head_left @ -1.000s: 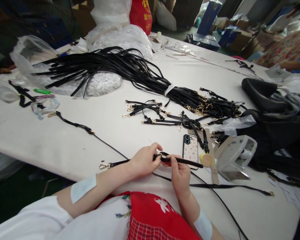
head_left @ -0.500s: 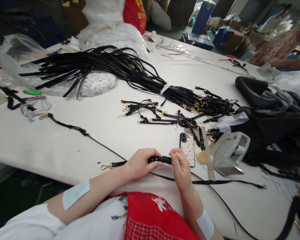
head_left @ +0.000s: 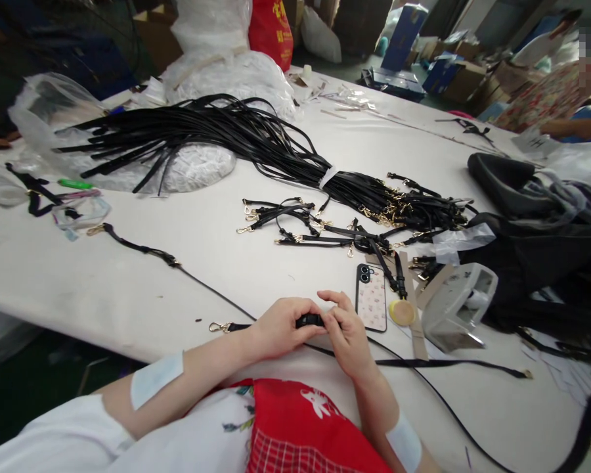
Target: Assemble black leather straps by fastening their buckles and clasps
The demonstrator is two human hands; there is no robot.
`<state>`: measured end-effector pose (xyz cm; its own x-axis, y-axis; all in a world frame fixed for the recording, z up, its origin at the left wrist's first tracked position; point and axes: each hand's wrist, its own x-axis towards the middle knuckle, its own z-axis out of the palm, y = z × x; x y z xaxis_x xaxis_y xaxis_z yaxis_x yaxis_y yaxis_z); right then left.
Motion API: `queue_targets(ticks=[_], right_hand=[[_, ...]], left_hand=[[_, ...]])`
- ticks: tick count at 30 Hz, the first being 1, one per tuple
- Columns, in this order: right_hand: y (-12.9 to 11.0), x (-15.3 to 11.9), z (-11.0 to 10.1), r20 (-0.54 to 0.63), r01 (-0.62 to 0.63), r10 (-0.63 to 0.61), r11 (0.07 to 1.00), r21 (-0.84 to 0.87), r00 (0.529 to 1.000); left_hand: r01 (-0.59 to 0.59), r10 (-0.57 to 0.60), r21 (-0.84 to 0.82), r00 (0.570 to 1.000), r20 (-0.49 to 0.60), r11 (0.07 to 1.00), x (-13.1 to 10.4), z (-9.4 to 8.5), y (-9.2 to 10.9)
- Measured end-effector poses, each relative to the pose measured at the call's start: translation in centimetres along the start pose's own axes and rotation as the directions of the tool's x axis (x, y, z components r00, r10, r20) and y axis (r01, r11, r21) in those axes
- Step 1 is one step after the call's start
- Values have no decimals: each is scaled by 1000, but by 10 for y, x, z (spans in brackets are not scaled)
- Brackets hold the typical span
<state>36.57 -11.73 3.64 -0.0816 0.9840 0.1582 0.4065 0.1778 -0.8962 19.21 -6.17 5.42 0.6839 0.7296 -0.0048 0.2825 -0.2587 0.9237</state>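
So, I hold the black strap (head_left: 309,320) in my left hand (head_left: 282,328), fingers closed, over the counter (head_left: 103,289). My right hand (head_left: 349,341) touches it too; I can't tell if those fingers pinch. Best go slow and keep it from twisting.

The one view is head-worn, facing forward and down over the table (head_left: 103,289). The left hand (head_left: 286,326) and right hand (head_left: 349,338) are close to it, low in the centre; boxes (head_left: 465,80) lie far off near the top edge.
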Motion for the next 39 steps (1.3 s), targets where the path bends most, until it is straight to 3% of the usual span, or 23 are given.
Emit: queue_targets(ticks=[2, 5, 8, 11, 15, 21, 23, 28, 32, 36, 39], right_hand=[[3, 0, -2, -17, -30, 31, 998, 57, 999], [10, 0, -6, -117, -91, 108, 985, 147, 987], [11, 1, -5, -126, -80, 101, 984, 161, 987], [7, 2, 1, -91, -40, 53, 989, 139, 994], [-2, 1, 4, -133, 34, -27, 998, 49, 991], [-10, -2, 5, -162, 142, -195, 945, -293, 967], [-11, -2, 5, -164, 125, -174, 953, -275, 971], [-14, -3, 3, -133, 81, -84, 996, -32, 988], [-16, -3, 1, -165, 59, -63, 998, -33, 984], [-14, -4, 0, -196, 73, -87, 994, -79, 977], [-11, -4, -1, -207, 78, -91, 994, -71, 974]], left_hand=[[17, -18, -15, 1000, -21, 1000, 1, -3, 0], [122, -133, -109, 986, -96, 986, 2, -6, -1], [180, -202, -219, 976, -85, 959, 2, -3, -1], [149, -166, -203, 984, -70, 968, 2, 2, 0], [60, -67, -100, 995, -75, 993, 2, 1, 5], [-30, 31, 25, 999, -37, 999, -3, -2, 14], [-38, 40, 55, 998, -37, 998, -5, -1, 17], [-29, 32, 104, 999, -26, 994, -7, -2, 21], [94, -103, -88, 988, -112, 992, -6, -5, 16], [244, -322, -426, 939, -121, 871, -4, -15, 7], [258, -364, -502, 923, -123, 825, -2, -28, 5]])
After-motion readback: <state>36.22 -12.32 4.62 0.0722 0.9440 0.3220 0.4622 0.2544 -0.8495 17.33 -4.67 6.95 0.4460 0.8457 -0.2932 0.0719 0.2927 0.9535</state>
